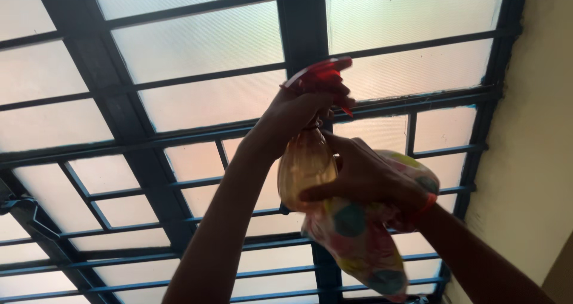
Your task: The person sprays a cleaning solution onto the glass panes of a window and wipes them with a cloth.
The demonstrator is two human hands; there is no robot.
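Note:
A clear amber spray bottle (305, 164) with a red trigger head (319, 76) is held up in front of a frosted glass window (197, 38). My left hand (295, 110) grips the bottle's neck just under the red head, fingers around the trigger. My right hand (364, 176) wraps the bottle's lower body from the right and also clutches a white cloth with coloured dots (358, 238), which hangs below the bottle.
Dark metal window bars (143, 161) cross the panes in a grid, with a thick vertical post (301, 23) behind the bottle. A cream wall (531, 137) stands at the right.

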